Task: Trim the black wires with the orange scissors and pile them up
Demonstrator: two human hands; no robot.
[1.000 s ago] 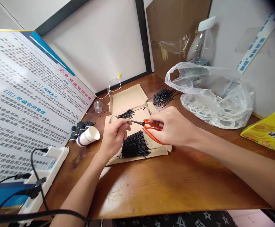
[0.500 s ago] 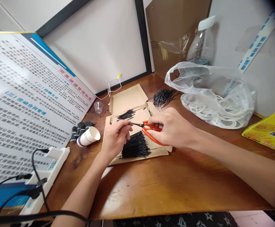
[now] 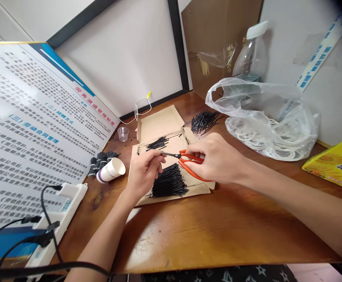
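My right hand (image 3: pixel 210 154) is closed around orange-handled scissors (image 3: pixel 194 178), whose dark blades point left toward my other hand. My left hand (image 3: pixel 145 168) is pinched, and the blade tips reach its fingertips. A thin dark piece seems to be in the pinch, but it is too small to make out. Beneath both hands lies an unfolded cardboard box (image 3: pixel 192 190). On it rest a large pile of short black wires (image 3: pixel 169 182) and a smaller black bunch (image 3: pixel 158 143) farther back.
Another black pile (image 3: pixel 204 121) lies at the back right, near a plastic bag (image 3: pixel 265 137) of white cable. On the left are a tipped paper cup (image 3: pixel 111 170), tied black bundles (image 3: pixel 102 159), a small clear cup (image 3: pixel 123 134) and a power strip (image 3: pixel 60 223). A yellow package (image 3: pixel 335 162) sits far right.
Hands and scissors keep nearly the same pose. The whole view has shifted slightly; the piles look unchanged.
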